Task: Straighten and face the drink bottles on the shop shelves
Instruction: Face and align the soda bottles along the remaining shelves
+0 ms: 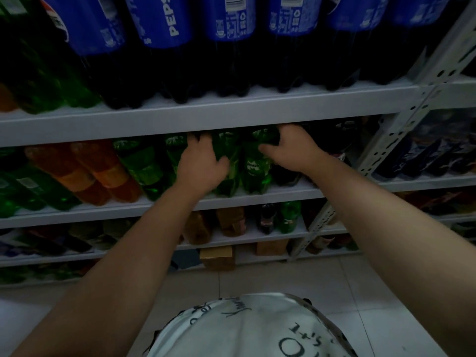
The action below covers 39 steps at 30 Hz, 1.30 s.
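Dim aisle here, pale tiled floor [296,276] and grey metal shelving on a perforated upright post [401,122]. On the top grey shelf board [206,117], big dark cola bottles with blue labels [164,47] stand right along the front edge. One shelf down, the green plastic soda bottles [253,171] sit at the front edge near its right end, with orange soda bottles [103,173] further left. The left hand [202,163] lies on one green bottle, fingers curled loosely round it. The right hand [291,148] has its fingers closed round the top of the neighbouring green bottle. Lower shelves are too dark to read.
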Tool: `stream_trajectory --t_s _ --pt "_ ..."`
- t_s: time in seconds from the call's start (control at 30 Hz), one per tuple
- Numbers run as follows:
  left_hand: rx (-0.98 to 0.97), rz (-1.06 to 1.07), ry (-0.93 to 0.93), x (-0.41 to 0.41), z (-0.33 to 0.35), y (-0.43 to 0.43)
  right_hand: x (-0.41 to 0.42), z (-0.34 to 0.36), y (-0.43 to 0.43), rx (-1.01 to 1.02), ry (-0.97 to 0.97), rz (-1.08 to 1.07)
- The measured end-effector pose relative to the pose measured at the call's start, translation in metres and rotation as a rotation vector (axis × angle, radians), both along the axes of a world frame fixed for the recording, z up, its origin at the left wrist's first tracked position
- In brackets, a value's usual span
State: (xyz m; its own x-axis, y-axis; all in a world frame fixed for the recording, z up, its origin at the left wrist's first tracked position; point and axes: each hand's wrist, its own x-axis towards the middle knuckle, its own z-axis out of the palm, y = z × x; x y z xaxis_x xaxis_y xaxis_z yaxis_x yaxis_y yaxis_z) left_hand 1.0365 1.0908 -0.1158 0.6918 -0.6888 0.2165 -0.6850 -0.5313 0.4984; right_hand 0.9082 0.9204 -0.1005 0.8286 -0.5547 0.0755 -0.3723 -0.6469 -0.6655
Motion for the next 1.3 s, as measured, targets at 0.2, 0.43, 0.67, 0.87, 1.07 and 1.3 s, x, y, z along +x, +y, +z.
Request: stream_trajectory --t_s 0.2,0.43,0.67,0.87,1.07,1.3 --pt "-0.025 -0.035 0.074 0.021 0.011 0.008 0.002 0.001 0.003 -0.009 -0.067 -0.049" --pt "0.057 0.051 -0.135 0.014 0.011 0.006 0.005 0.001 0.015 -0.248 -0.021 -0.036" --pt "0.098 -0.025 -0.097 0.013 0.003 0.007 0.003 0.002 0.005 -0.077 0.001 0.021" --pt "0.027 0.045 -0.087 0.002 -0.003 -0.001 0.004 -0.001 0.013 -0.172 -0.115 -0.076" --pt "0.035 0.018 -0.111 0.003 -0.007 0.000 0.005 -0.006 0.014 -0.257 -0.034 -0.082" --pt "0.065 -0.012 -0.142 0.003 -0.012 0.006 0.009 -0.014 0.022 -0.198 -0.091 -0.127"
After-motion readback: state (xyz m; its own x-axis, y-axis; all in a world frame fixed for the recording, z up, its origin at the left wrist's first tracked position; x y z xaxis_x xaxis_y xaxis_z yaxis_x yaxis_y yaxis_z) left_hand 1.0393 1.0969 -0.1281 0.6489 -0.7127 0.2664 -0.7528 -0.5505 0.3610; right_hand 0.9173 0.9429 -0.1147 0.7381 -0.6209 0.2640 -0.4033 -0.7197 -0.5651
